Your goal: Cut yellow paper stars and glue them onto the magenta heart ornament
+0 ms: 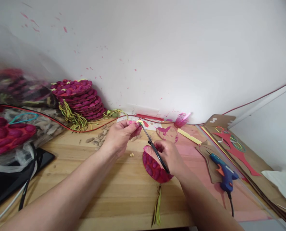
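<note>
My left hand [120, 134] pinches a small yellow and green piece of paper [140, 122] above the wooden table. In my right hand [168, 154] is a pair of black-handled scissors [154, 147], its blades pointing up and left and touching the paper. Beneath my right hand lies a round red disc [152, 165] covered in purple lumps, with a yellow-green tassel [158, 205] hanging toward the front edge. Small yellow scraps [132, 154] rest on the wood to the left of the disc.
At the left are stacked purple discs [85, 99], plastic bags and a black tablet-like slab [43, 158]. Peanuts [97, 140] lie behind my left hand. To the right are a pink cup [180, 120], a yellow strip [189, 136], a blue glue gun [226, 176] and cardboard [255, 152].
</note>
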Tool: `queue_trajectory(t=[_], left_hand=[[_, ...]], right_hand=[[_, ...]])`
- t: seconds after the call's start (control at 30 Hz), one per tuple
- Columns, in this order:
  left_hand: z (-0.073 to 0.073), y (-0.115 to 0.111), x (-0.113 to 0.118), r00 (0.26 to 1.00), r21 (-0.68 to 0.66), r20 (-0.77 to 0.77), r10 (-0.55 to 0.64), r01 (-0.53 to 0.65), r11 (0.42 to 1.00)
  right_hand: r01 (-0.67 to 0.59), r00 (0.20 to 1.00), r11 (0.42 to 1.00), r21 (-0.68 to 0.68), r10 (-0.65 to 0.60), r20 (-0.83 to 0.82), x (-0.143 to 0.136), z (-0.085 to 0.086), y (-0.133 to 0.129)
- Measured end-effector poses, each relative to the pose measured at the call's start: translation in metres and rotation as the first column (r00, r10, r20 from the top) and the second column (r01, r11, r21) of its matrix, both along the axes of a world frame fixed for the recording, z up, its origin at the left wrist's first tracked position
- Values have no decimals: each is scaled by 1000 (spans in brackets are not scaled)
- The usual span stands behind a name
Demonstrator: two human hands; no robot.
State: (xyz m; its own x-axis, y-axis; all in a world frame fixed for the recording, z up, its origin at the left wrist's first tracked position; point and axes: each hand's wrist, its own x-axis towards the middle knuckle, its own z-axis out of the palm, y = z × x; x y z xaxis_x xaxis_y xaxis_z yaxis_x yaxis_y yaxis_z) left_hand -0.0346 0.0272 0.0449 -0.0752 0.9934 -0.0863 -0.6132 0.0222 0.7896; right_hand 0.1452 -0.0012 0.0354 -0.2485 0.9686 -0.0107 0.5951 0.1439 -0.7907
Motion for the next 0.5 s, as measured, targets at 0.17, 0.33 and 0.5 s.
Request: queue_trajectory(t=[0.17, 0.33, 0.5], left_hand=[[-2, 3, -1, 1000, 1, -8, -10, 10, 1000], [-8, 7, -1, 1000, -5, -9, 4, -4, 1000], [-14, 9, 0, 1000, -8, -10, 13, -13, 1000]], right_hand=[[4, 999, 1000, 15, -5, 36, -4, 4, -1], [14, 995, 998, 68, -21, 101, -6, 2, -1], [26, 991, 996, 88, -37, 126, -7, -4, 3]])
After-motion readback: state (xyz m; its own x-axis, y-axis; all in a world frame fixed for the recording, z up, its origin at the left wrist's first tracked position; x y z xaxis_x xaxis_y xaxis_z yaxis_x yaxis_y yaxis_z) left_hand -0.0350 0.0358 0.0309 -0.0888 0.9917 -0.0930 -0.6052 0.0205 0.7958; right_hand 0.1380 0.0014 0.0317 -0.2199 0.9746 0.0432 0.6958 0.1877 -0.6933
